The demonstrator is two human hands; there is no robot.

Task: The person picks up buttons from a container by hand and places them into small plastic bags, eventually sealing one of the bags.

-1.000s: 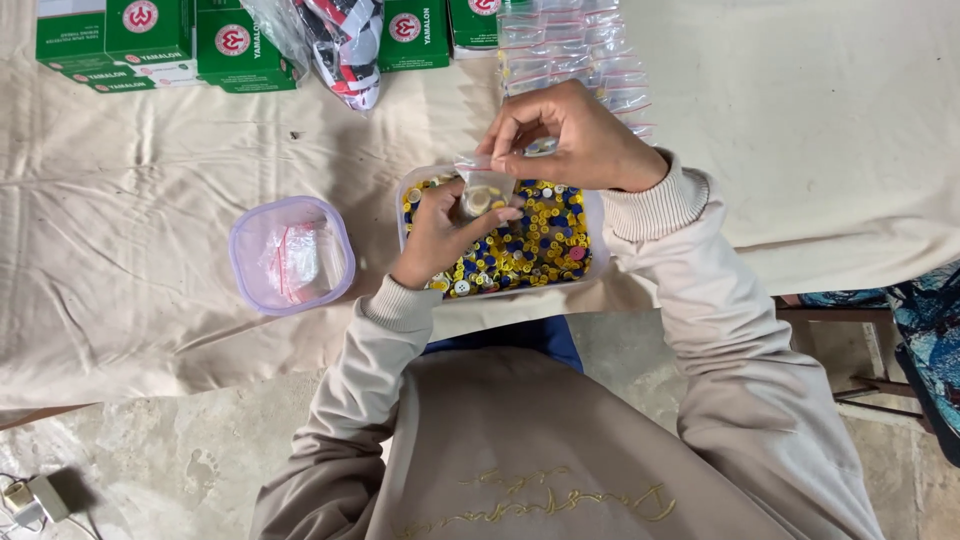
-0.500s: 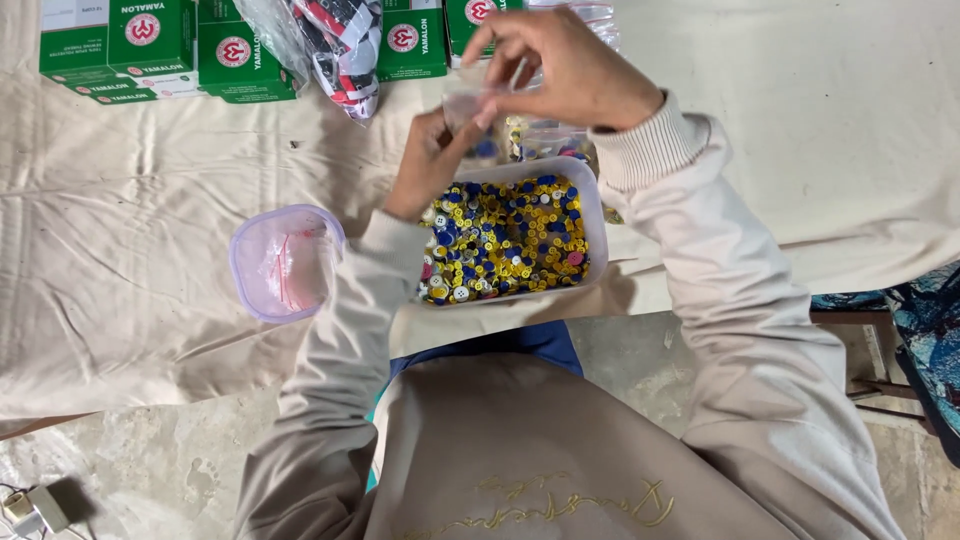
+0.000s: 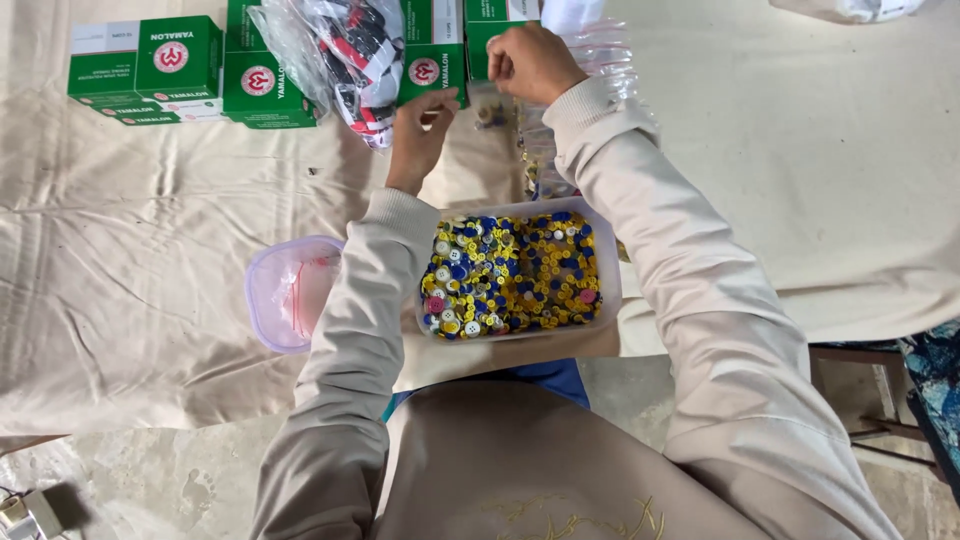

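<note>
both hands reach to the far edge of the cloth-covered table (image 3: 150,260). the left hand (image 3: 420,130) has its fingers pinched, apparently on something small, though i cannot tell what. the right hand (image 3: 532,62) is clenched in a fist against the clear plastic bags (image 3: 600,50), whether gripping them i cannot tell. a little bag of buttons (image 3: 492,115) lies between the two hands, slightly nearer the left. the tub of buttons (image 3: 512,270) sits at the near edge, between the forearms; a lidded tub (image 3: 285,295) lies to its left, green boxes (image 3: 150,65) at the far left corner.
</note>
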